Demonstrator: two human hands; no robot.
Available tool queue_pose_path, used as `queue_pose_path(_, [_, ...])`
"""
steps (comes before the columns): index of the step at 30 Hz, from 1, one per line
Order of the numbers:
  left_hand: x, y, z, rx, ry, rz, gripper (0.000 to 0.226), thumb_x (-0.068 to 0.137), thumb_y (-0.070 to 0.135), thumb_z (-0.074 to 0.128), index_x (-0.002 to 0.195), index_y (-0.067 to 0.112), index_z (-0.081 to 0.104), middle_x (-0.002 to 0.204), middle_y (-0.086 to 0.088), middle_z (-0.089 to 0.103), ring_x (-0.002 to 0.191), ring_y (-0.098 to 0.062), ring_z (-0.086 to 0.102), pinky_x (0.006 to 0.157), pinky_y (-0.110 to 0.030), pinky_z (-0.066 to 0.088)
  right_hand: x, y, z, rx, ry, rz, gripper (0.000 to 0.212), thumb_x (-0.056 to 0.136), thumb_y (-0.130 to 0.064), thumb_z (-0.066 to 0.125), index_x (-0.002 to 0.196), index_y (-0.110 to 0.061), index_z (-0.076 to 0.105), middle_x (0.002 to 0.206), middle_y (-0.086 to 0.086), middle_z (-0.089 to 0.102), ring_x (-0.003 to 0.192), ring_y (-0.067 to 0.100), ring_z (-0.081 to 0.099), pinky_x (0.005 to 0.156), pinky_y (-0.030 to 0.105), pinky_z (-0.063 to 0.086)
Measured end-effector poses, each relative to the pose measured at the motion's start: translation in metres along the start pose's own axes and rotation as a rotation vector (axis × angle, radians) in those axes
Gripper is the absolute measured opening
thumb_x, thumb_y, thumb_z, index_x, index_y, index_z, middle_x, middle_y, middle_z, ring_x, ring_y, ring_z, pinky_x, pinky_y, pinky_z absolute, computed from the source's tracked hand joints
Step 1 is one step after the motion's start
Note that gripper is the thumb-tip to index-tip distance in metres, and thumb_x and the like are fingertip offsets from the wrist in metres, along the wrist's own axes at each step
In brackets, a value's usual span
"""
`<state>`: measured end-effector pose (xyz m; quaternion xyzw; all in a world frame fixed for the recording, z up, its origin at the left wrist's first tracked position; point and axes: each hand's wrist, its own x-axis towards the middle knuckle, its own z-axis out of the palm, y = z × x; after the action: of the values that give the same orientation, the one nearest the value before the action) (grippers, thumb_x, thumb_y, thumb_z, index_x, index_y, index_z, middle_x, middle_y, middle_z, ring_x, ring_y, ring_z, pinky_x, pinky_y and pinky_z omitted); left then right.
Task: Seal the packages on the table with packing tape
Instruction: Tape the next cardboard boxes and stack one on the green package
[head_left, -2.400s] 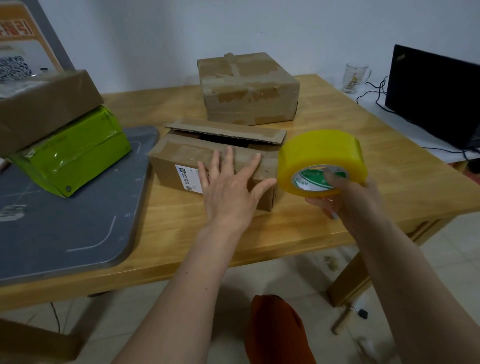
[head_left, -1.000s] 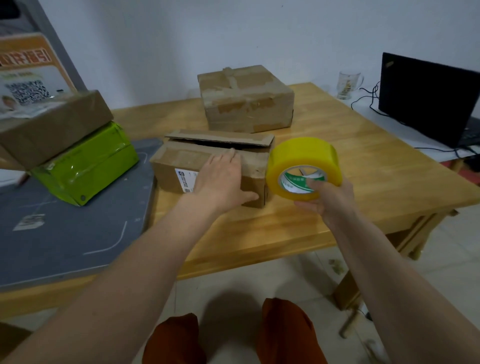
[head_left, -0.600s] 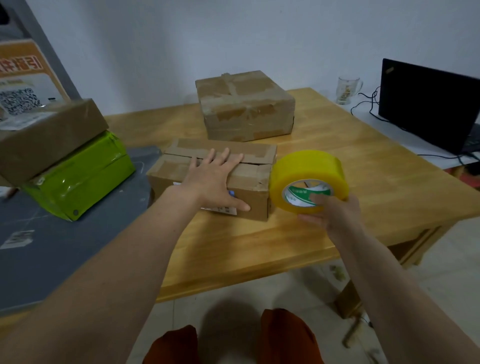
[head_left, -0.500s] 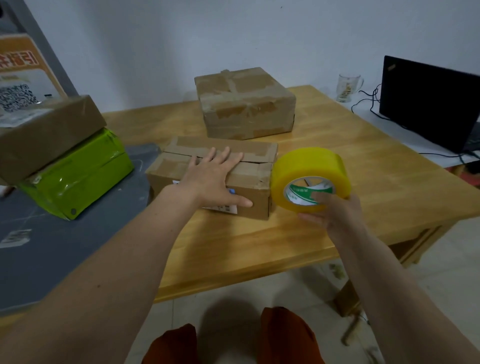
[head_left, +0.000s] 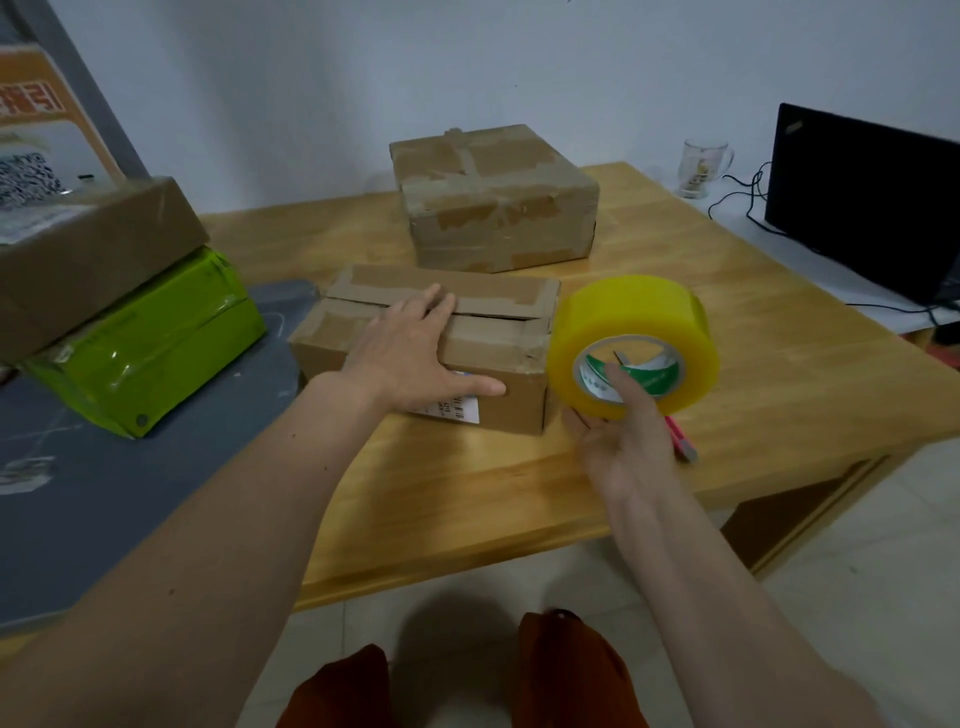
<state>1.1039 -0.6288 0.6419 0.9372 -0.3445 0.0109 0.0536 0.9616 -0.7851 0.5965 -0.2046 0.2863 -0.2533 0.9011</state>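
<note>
A long, low cardboard box (head_left: 498, 332) lies near the middle of the wooden table (head_left: 779, 374), its two top flaps down with a dark seam between them. My left hand (head_left: 410, 358) lies flat on the box's top, fingers across the seam and thumb over the front face by a white label. My right hand (head_left: 623, 447) holds a big roll of yellow packing tape (head_left: 634, 343) upright just right of the box, with a finger through its core. A second cardboard box (head_left: 493, 197), covered in old tape, stands behind.
At the left, a brown package (head_left: 88, 249) rests on a green one (head_left: 145, 343), both on a grey board (head_left: 104, 493). A pink pen-like object (head_left: 683, 441) lies under my right hand. A glass mug (head_left: 701, 166) and a black laptop (head_left: 862, 197) with cables stand at the right.
The box's rear flap, raised a second ago, now lies flat under my left hand. The tape roll has stayed just right of the box.
</note>
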Motion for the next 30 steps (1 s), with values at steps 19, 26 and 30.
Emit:
queue_pose_path(19, [0.000, -0.048, -0.013, -0.036, -0.036, -0.270, 0.107, 0.049, 0.101, -0.004, 0.147, 0.059, 0.011, 0.163, 0.014, 0.007, 0.150, -0.027, 0.002, 0.114, -0.067, 0.008, 0.007, 0.017, 0.006, 0.038, -0.100, 0.127, 0.047, 0.088, -0.015, 0.066, 0.132, -0.012, 0.051, 0.124, 0.019, 0.060, 0.115, 0.035, 0.057, 0.102, 0.055, 0.043])
queue_pose_path(26, [-0.006, -0.049, -0.022, -0.238, -0.006, -0.344, 0.088, 0.070, 0.095, 0.011, 0.149, 0.055, 0.012, 0.164, 0.013, 0.006, 0.150, -0.025, 0.002, 0.114, -0.065, 0.003, -0.006, 0.005, 0.038, -0.142, -0.090, -0.022, 0.028, 0.089, -0.019, 0.069, 0.116, -0.018, 0.063, 0.111, 0.009, 0.069, 0.100, 0.025, 0.067, 0.078, 0.047, 0.058])
queue_pose_path(30, [-0.013, -0.026, -0.034, -0.572, 0.078, -0.325, 0.093, 0.077, 0.089, 0.014, 0.154, 0.036, 0.024, 0.162, 0.003, 0.023, 0.149, -0.022, 0.017, 0.119, -0.051, 0.014, -0.023, -0.039, 0.083, -0.404, -0.046, -0.239, 0.050, 0.083, -0.027, 0.073, 0.129, -0.016, 0.057, 0.119, 0.006, 0.064, 0.107, 0.025, 0.063, 0.068, 0.040, 0.060])
